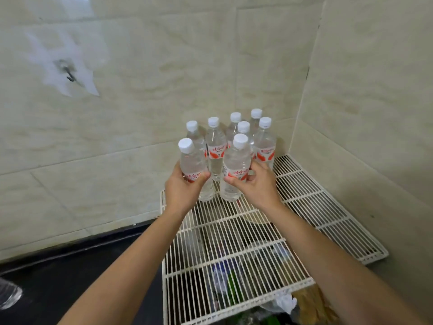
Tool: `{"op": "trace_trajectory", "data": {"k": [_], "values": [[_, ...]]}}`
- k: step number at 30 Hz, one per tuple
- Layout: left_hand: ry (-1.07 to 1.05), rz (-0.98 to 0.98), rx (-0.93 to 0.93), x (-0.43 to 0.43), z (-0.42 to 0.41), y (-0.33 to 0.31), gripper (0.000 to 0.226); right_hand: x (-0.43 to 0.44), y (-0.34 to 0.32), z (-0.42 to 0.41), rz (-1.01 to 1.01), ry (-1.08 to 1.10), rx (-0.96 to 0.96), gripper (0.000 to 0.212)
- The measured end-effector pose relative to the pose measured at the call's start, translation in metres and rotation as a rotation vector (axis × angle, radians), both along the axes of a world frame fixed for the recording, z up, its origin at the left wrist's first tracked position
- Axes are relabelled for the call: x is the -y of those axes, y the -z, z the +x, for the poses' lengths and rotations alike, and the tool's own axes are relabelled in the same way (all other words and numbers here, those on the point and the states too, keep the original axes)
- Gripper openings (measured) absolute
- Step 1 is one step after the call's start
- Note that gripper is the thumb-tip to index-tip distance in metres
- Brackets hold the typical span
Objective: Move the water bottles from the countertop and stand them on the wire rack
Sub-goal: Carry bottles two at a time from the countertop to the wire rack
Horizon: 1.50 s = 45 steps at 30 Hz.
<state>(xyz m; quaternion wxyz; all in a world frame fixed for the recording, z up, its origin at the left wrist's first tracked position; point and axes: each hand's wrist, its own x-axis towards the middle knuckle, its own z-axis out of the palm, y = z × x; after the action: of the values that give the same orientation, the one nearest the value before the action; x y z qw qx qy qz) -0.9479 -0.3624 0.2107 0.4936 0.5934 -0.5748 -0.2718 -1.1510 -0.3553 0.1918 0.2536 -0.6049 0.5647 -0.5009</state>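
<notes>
My left hand (181, 190) grips a clear water bottle (191, 160) with a white cap and a red label. In my right hand (256, 184) is a second bottle of the same kind (234, 165). I hold both upright over the far end of the white wire rack (234, 233), their bases at or just above the wires. Behind them several more bottles (263, 143) stand upright in the rack's back corner against the tiled wall. One more clear bottle (9, 295) shows at the left edge on the black countertop (82, 266).
Tiled walls (140, 90) close in the rack at the back and right. A second wire panel (328, 207) lies along the right wall. Under the rack sit mixed items: bags, a green object, crumpled paper (284, 302).
</notes>
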Motion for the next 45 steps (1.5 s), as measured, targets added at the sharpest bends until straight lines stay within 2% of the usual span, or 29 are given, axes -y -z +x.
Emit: {"op": "trace_trajectory", "data": {"k": [6,10,12,14,17,22,26,30,33,37,39,41,45], "values": [[0.004,-0.019,0.125,0.026,0.002,0.02,0.066,0.017,0.021,0.005,0.083,0.019,-0.095,0.094],[0.153,0.062,0.092,0.025,0.005,0.04,0.068,0.015,0.037,0.0,0.102,0.051,-0.224,0.099],[0.254,0.132,0.079,0.02,0.004,0.05,0.078,0.011,0.05,-0.006,0.121,-0.002,-0.278,0.096],[0.232,0.144,0.08,0.019,0.004,0.059,0.08,0.01,0.062,-0.009,0.187,-0.043,-0.298,0.09],[0.143,0.174,0.087,0.015,0.001,0.068,0.068,0.01,0.071,-0.007,0.205,-0.046,-0.29,0.073],[0.039,0.259,0.142,0.006,-0.007,0.089,0.051,0.01,0.077,0.0,0.11,-0.053,-0.323,0.057],[-0.049,0.235,0.118,0.01,-0.013,0.09,0.048,0.017,0.077,0.002,0.01,-0.106,-0.591,0.05],[-0.072,0.226,0.149,0.016,-0.015,0.093,0.047,0.021,0.078,0.0,0.024,-0.17,-0.942,0.074],[-0.085,0.221,0.165,0.021,-0.013,0.094,0.046,0.019,0.08,0.002,0.062,-0.182,-0.962,0.099],[-0.101,0.211,0.153,0.022,-0.012,0.098,0.049,0.014,0.086,0.009,0.087,-0.184,-0.869,0.123],[-0.112,0.213,0.141,0.023,-0.011,0.099,0.052,0.014,0.089,0.01,0.111,-0.159,-0.811,0.115],[-0.107,0.209,0.142,0.023,-0.01,0.101,0.053,0.015,0.088,0.011,0.102,-0.132,-0.788,0.093],[-0.097,0.194,0.149,0.023,-0.009,0.104,0.055,0.022,0.075,0.014,0.062,-0.098,-0.856,0.074]]}}
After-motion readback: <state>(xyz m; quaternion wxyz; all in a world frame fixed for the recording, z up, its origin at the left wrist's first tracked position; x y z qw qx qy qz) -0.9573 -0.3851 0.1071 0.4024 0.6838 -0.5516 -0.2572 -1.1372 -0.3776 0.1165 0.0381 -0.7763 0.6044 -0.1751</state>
